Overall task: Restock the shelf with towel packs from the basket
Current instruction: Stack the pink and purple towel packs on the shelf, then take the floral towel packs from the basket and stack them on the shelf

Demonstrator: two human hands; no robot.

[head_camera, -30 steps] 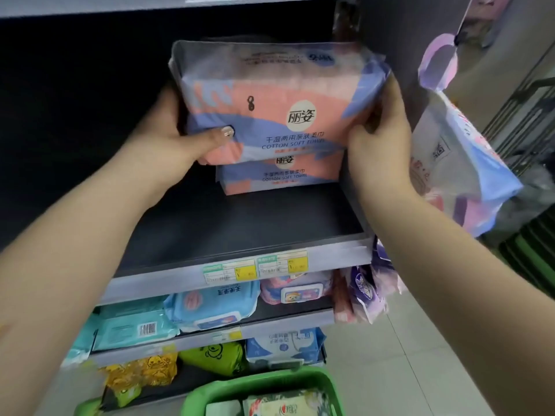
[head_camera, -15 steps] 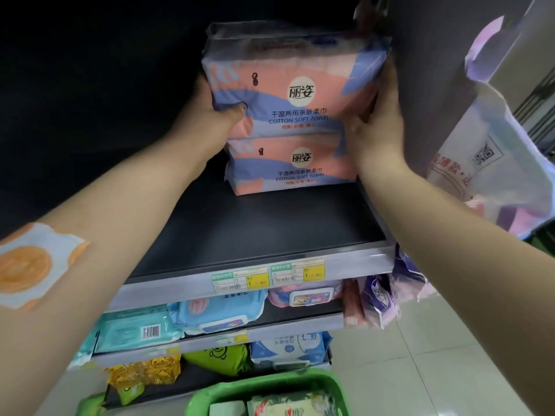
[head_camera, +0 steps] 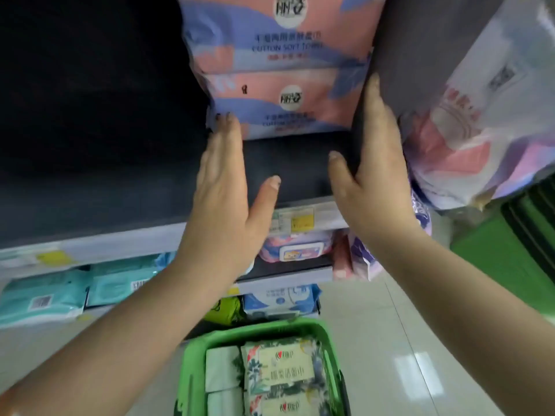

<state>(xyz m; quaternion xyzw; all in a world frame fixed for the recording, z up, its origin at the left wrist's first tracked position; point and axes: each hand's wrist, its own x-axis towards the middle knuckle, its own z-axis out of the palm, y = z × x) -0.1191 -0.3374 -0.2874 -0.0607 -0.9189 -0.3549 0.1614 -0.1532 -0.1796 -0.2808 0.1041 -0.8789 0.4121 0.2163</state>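
Two pink-and-blue towel packs are stacked at the back right of the dark shelf point(head_camera: 126, 193): the upper pack point(head_camera: 279, 34) lies on the lower pack point(head_camera: 288, 105). My left hand point(head_camera: 228, 187) is flat and open, its fingertips touching the lower pack's left corner. My right hand point(head_camera: 375, 169) is open too, fingers stretched along the shelf's right side panel beside the packs. Neither hand holds anything. The green basket point(head_camera: 198, 358) stands on the floor below, with floral packs point(head_camera: 282, 367) and white packs point(head_camera: 222, 367) inside.
A hanging pack point(head_camera: 480, 124) dangles off the shelf end at right. Lower shelves carry teal wipe packs point(head_camera: 45, 295), a pink wipe pack point(head_camera: 297, 250) and a blue pack point(head_camera: 279, 298). Price tags point(head_camera: 297, 220) line the shelf edge. Tiled floor point(head_camera: 405, 340) lies at right.
Both hands let go of the upper pack, which now rests on the lower one, and drew back toward the shelf front. The view tilted down, showing more of the basket.
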